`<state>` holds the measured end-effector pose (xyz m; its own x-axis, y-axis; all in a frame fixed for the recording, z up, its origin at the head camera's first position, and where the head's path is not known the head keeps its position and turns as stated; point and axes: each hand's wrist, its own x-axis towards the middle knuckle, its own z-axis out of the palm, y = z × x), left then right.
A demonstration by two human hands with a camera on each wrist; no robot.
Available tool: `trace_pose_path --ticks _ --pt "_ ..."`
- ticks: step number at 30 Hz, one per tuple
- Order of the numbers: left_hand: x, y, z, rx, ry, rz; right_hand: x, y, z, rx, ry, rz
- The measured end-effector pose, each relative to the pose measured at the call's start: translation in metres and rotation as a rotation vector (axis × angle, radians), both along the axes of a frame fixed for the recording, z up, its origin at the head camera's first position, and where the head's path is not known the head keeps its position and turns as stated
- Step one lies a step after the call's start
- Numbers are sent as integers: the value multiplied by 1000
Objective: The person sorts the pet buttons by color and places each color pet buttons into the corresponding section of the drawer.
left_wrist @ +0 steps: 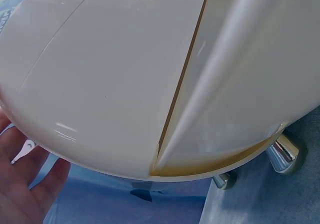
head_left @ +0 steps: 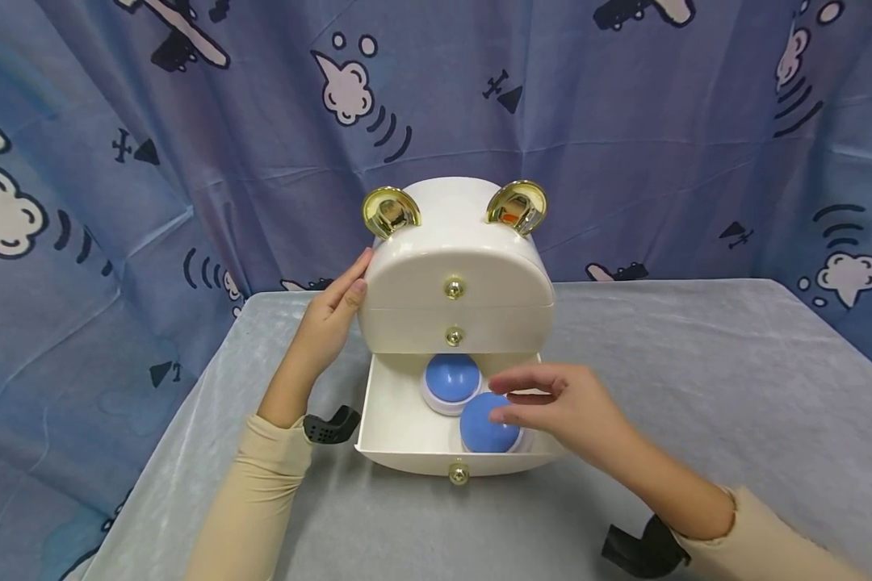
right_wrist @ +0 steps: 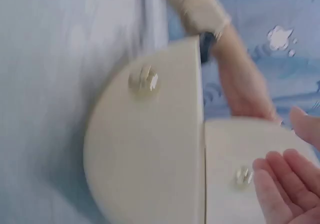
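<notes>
A white drawer cabinet (head_left: 456, 274) with two gold ears stands on the table, its bottom drawer (head_left: 400, 420) pulled out. Inside lie two round items with blue domed tops and pale rims, a rear one (head_left: 452, 378) and a front one (head_left: 488, 424). My left hand (head_left: 327, 327) rests against the cabinet's left side, fingers extended along it. My right hand (head_left: 567, 403) is over the drawer's right part, its thumb and fingers apart and overlapping the front round item in the head view. Nothing shows between the right fingers (right_wrist: 287, 181) in the right wrist view.
Gold knobs mark the drawer fronts, including a lower knob (head_left: 459, 473) on the open drawer. Short metallic feet (left_wrist: 282, 154) show under the cabinet. A grey cloth covers the table (head_left: 683, 355), and a blue patterned curtain (head_left: 436, 97) hangs behind.
</notes>
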<state>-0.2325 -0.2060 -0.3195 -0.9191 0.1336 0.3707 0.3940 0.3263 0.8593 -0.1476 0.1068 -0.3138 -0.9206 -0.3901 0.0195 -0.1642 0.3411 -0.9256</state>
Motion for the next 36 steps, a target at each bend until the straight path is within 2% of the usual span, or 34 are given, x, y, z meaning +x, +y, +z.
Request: trace_pose_path --ticks 2,5,8,11,14,19,25,29,36 --pt "0 0 0 -4 2 5 9 1 1 -56 -51 29" --pt "1 0 0 -4 3 3 22 1 -3 -120 -116 123" --pt "1 0 1 -1 4 2 33 -1 -15 -168 -178 225" --pt "0 0 0 1 7 0 41 -3 -28 -182 -245 259" --pt "0 0 0 -2 11 -1 45 -3 -42 -184 -323 250" --pt "1 0 0 3 13 -5 49 -4 -64 -264 -477 226" --pt "1 0 0 4 14 -6 52 -9 -77 -322 -644 166" --pt "0 -1 0 -2 15 -9 51 -13 -82 -348 -706 147" --pt "0 -1 0 -13 13 -9 48 -22 -85 -384 -754 113"
